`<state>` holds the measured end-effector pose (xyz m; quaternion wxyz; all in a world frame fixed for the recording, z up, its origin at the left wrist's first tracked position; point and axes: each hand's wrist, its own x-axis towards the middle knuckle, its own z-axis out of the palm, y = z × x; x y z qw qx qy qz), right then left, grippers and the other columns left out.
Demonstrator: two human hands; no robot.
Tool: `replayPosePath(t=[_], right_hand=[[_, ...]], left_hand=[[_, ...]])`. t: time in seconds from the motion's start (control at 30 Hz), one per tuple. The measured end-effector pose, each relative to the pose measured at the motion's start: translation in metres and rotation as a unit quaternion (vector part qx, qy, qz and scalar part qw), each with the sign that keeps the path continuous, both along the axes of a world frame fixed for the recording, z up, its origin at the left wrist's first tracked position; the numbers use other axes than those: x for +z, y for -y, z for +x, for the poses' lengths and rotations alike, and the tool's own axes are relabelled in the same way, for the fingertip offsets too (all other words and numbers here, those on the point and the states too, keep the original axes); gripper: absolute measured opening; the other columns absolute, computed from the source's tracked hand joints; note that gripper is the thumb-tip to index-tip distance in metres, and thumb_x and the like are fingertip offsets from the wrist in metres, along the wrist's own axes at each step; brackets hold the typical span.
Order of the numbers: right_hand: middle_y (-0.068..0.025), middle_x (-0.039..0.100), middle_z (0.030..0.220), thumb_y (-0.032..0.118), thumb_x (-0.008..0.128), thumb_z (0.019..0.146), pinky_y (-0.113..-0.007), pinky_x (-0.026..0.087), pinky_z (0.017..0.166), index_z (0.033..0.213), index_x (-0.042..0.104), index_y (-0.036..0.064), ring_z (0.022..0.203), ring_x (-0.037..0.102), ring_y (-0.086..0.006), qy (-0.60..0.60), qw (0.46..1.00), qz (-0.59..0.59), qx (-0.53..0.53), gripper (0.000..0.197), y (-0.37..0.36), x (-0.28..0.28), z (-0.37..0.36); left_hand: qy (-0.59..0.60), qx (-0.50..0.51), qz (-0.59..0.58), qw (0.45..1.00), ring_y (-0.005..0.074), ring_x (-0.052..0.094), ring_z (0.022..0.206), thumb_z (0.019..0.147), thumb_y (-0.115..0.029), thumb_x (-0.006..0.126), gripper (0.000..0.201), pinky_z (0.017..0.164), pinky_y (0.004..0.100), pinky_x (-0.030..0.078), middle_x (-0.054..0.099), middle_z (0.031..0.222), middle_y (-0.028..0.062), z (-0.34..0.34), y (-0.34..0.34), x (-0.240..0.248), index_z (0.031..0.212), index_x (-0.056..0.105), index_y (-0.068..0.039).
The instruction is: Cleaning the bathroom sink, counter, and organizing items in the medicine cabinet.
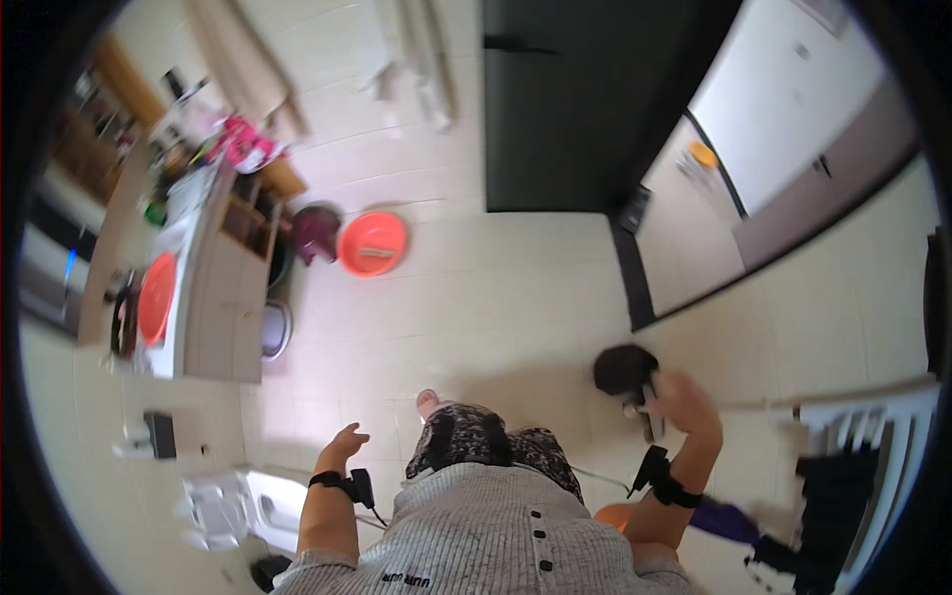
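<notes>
Hands wide apart; left hand (347, 440) spread, empty; right hand (684, 402) blurred (from where I stand, its grip cannot be told), nearer the black object (623, 371), just up-left of it, right of frame centre.

The person wears a grey ribbed top (466, 521) with short sleeves, dark buttons (539, 535) and lettering (407, 578), and black-and-grey patterned trousers (461, 436). Black wrist straps (676, 492) carry black boxes (364, 487) with thin cables (380, 518).

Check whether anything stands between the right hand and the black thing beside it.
Nothing clearly does. A thin stick shows beside the right hand, near the black thing; blur hides whether the hand holds it.
</notes>
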<state>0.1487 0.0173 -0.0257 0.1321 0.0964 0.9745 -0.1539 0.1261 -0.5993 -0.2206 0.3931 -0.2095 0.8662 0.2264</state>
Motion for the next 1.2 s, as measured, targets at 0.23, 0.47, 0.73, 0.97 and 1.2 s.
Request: replayPosePath(t=[0.23, 0.47, 0.73, 0.97, 1.2], right_hand=[[-0.0156, 0.061, 0.099, 0.03, 0.059, 0.079, -0.035, 0.046, 0.077, 0.112, 0.055, 0.0049, 0.089, 0.059, -0.0286, -0.007, 0.993, -0.108, -0.038, 0.042, 0.141, 0.012, -0.107], [-0.0159, 0.063, 0.093, 0.033, 0.06, 0.077, -0.034, 0.046, 0.077, 0.109, 0.056, 0.003, 0.087, 0.06, -0.0284, 0.021, 0.996, -0.026, 0.078, 0.044, 0.266, 0.021, -0.221], [-0.0173, 0.057, 0.111, 0.032, 0.054, 0.082, -0.035, 0.043, 0.085, 0.116, 0.052, 0.0022, 0.101, 0.056, -0.0301, 0.111, 0.951, -0.147, 0.247, 0.045, 0.418, 0.025, -0.307], [-0.0187, 0.057, 0.11, 0.035, 0.053, 0.081, -0.039, 0.043, 0.086, 0.113, 0.053, 0.001, 0.101, 0.055, -0.0323, 0.146, 0.931, -0.005, 0.333, 0.047, 0.456, -0.014, -0.394], [-0.0182, 0.061, 0.094, 0.035, 0.057, 0.078, -0.038, 0.047, 0.074, 0.108, 0.057, 0.0049, 0.087, 0.06, -0.0311, 0.098, 0.9, -0.042, 0.422, 0.043, 0.514, -0.039, -0.508]], left_hand=[[0.004, 0.152, 0.048, 0.987, 0.0312, 0.037, 0.124, 0.075, -0.032, 0.059, 0.066, 0.101, 0.037, 0.031, 0.039, 0.133, 0.0191, 0.068, 0.108, -0.038, 0.129, 0.039, 0.0], [0.081, 0.393, 0.085, 0.912, 0.0316, 0.043, 0.118, 0.076, -0.035, 0.056, 0.055, 0.098, 0.0368, 0.034, 0.047, 0.127, 0.0171, 0.141, 0.177, -0.06, 0.119, 0.051, -0.002], [0.03, 0.457, 0.061, 0.887, 0.031, 0.053, 0.095, 0.078, -0.035, 0.058, 0.05, 0.079, 0.0459, 0.042, 0.055, 0.113, 0.0134, 0.174, 0.222, -0.075, 0.119, 0.052, -0.007], [0.017, 0.428, 0.018, 0.904, 0.0317, 0.043, 0.118, 0.076, -0.037, 0.054, 0.053, 0.098, 0.0369, 0.035, 0.048, 0.125, 0.0167, 0.126, 0.194, -0.073, 0.115, 0.055, -0.002], [0.013, 0.286, 0.02, 0.958, 0.0336, 0.044, 0.116, 0.074, -0.035, 0.057, 0.055, 0.098, 0.0376, 0.036, 0.049, 0.123, 0.0197, 0.131, 0.193, -0.063, 0.116, 0.053, 0.001]])
